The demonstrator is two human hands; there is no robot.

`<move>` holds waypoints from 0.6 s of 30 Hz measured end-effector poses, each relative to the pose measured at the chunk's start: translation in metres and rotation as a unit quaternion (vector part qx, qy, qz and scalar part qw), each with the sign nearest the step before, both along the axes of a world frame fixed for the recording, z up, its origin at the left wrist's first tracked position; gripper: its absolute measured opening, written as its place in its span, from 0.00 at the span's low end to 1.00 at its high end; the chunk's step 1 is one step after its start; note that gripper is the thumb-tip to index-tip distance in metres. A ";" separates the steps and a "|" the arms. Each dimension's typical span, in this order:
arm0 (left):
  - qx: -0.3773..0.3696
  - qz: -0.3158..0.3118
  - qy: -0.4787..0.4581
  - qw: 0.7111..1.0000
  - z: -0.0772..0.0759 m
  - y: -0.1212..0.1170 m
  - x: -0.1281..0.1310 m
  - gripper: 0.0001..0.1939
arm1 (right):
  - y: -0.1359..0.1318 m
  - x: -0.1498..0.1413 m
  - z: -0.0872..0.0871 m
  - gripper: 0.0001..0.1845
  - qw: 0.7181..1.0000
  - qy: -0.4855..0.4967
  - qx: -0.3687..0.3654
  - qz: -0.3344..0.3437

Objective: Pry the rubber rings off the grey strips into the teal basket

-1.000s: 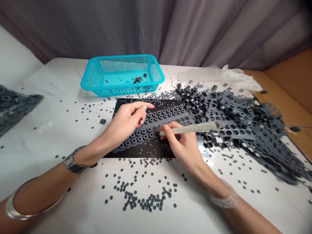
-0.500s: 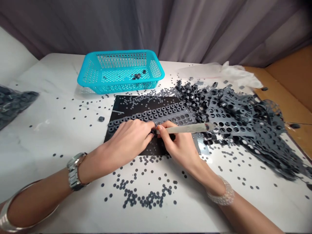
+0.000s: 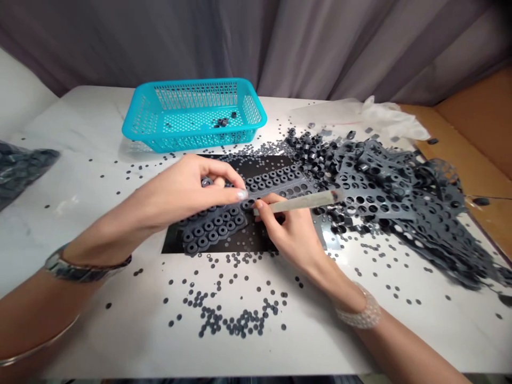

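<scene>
A grey rubber strip full of ring-shaped washers (image 3: 216, 224) lies across a black mat (image 3: 256, 242) in the middle of the table. My left hand (image 3: 188, 189) hovers over the strip with its fingers curled and pinched on a small dark ring. My right hand (image 3: 286, 224) is closed on a pale stick-like tool (image 3: 304, 201), whose tip touches the strip right beside my left fingertips.
A turquoise plastic basket (image 3: 160, 114) with a few rings inside stands behind the mat. A heap of punched grey sheets (image 3: 404, 197) and loose rings (image 3: 312, 152) fills the right. Small dark discs (image 3: 236, 320) litter the white table (image 3: 88, 181). A dark bag (image 3: 20, 168) lies far left.
My left hand dropped onto the strip beside the tool tip, then lifted with a ring pinched in its fingers. The right hand kept the tool at almost the same spot.
</scene>
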State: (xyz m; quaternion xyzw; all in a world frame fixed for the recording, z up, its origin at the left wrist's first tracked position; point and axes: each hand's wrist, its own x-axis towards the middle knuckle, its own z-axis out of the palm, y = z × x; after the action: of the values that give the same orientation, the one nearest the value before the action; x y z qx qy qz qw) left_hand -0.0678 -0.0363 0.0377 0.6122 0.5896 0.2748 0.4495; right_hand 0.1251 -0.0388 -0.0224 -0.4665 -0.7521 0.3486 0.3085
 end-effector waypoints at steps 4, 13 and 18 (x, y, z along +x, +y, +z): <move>-0.157 0.070 -0.290 0.941 -0.009 0.007 -0.001 0.04 | 0.003 0.004 0.002 0.18 0.994 0.073 -0.071 -0.049; -0.282 0.095 -0.459 0.837 -0.027 0.007 0.011 0.05 | 0.008 0.007 0.000 0.17 0.980 0.150 -0.091 -0.096; -0.271 0.098 -0.468 0.835 -0.024 0.004 0.012 0.07 | 0.007 0.006 -0.002 0.17 0.982 0.140 -0.090 -0.092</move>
State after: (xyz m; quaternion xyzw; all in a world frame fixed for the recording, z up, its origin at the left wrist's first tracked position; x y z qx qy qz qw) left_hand -0.0558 -0.0324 0.0137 0.2029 0.4166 0.4003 0.7906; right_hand 0.1313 -0.0317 -0.0243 -0.5066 -0.6204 0.4471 0.3982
